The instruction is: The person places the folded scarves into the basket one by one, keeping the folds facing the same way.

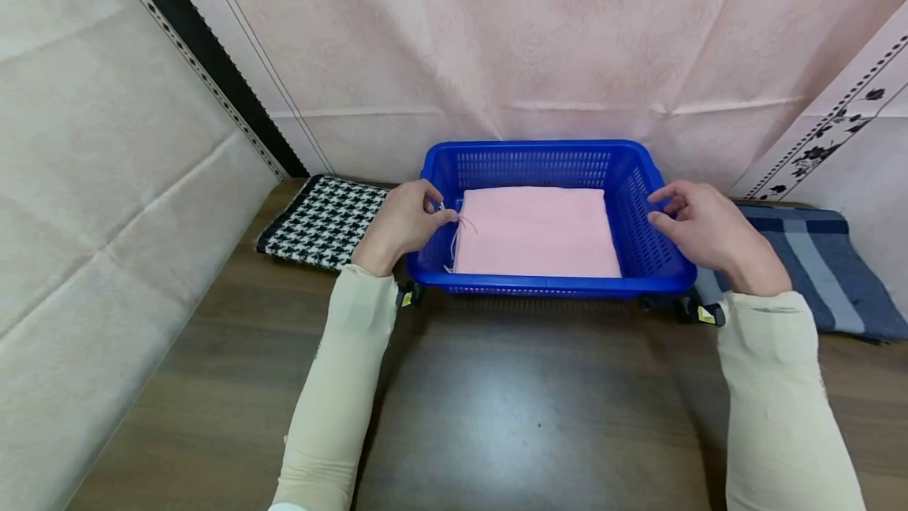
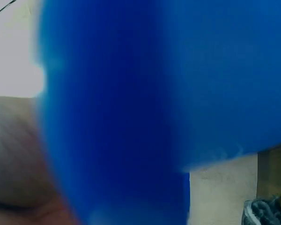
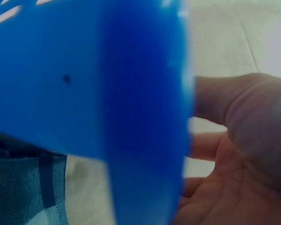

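In the head view a folded pink cloth (image 1: 535, 231) lies flat inside a blue plastic basket (image 1: 553, 284). My left hand (image 1: 406, 221) is over the basket's left rim, thumb and fingertips pinching thin loose threads (image 1: 464, 221) at the cloth's left edge. At the opposite rim, my right hand (image 1: 709, 227) hovers with fingers loosely bent and thumb apart, holding nothing. The basket's blue wall (image 2: 126, 112) fills most of the left wrist view and hides the left fingertips. In the right wrist view the rim (image 3: 147, 112) covers the fingertips of the right hand (image 3: 243, 154).
A folded black-and-white houndstooth cloth (image 1: 326, 219) lies left of the basket. To its right is a folded blue striped cloth (image 1: 816, 262), partly behind the right hand. All sit on a dark wooden table (image 1: 525, 400). Pale patterned sheeting (image 1: 539, 46) hangs behind and at both sides.
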The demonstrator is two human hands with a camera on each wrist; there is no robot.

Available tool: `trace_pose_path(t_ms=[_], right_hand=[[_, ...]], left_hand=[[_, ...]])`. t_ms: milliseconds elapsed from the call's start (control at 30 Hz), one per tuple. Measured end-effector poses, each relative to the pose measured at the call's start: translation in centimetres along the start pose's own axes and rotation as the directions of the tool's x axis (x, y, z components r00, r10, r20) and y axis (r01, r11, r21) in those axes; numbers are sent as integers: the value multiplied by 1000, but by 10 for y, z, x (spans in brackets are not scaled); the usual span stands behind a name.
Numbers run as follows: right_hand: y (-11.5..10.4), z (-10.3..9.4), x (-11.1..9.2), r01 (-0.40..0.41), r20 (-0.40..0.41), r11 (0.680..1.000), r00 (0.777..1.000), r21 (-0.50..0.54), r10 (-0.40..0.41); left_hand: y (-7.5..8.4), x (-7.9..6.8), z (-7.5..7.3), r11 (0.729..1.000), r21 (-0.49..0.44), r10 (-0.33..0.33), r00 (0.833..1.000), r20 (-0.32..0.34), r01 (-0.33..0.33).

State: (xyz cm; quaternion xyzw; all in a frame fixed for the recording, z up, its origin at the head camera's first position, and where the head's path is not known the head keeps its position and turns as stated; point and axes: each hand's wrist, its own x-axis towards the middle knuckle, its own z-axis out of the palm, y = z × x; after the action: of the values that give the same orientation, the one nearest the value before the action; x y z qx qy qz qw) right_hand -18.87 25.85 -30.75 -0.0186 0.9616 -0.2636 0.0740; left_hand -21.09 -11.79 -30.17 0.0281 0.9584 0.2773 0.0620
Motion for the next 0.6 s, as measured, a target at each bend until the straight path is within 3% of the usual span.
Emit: trace_pose_path(t_ms=[233, 300, 433, 500, 600], right_hand=[[6, 5, 1, -54, -52, 999, 997, -6, 53], [8, 6, 0, -57, -53, 998, 997, -17, 56], [14, 5, -3, -53, -49, 998, 997, -40, 51], [16, 4, -3, -60, -45, 997, 997, -48, 58], [17, 3, -2, -77, -33, 996, 997, -55, 75]], left_hand=[[-4, -2, -4, 993, 35, -106, 990, -97, 110], [-5, -3, -5, 985, 83, -143, 986, -86, 150], [-6, -4, -8, 973, 132, -191, 981, 1, 190], [-7, -4, -8, 976, 114, -190, 981, 27, 186], [-9, -1, -8, 981, 77, -178, 984, 16, 176]])
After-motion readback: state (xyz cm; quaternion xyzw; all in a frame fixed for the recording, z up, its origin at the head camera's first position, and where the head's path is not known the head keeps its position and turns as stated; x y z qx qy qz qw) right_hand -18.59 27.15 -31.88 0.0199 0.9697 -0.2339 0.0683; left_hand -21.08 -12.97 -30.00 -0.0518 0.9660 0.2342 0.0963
